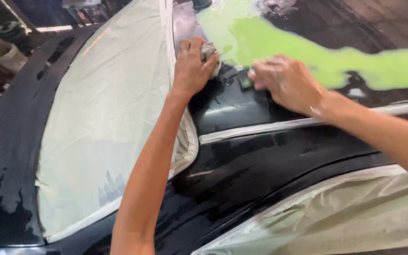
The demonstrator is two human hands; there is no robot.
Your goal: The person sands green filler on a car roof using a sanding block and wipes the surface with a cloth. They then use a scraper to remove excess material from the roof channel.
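At upper centre of the frame the left hand (192,66) clutches a grey rag (209,53) against the wet black car panel (242,156), while just right the right hand (286,82) presses a small dark sanding block (245,79) beside the green filler patch (308,52).

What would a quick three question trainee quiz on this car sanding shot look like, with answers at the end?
1. True or false: the left hand grips a grey cloth.
2. What colour is the filler patch on the black car body? A red, B light green, C blue.
3. What covers the window left of the hands?

Key:
1. True.
2. B. The right hand presses a small dark block at its edge.
3. Pale masking film, taped at the edges.
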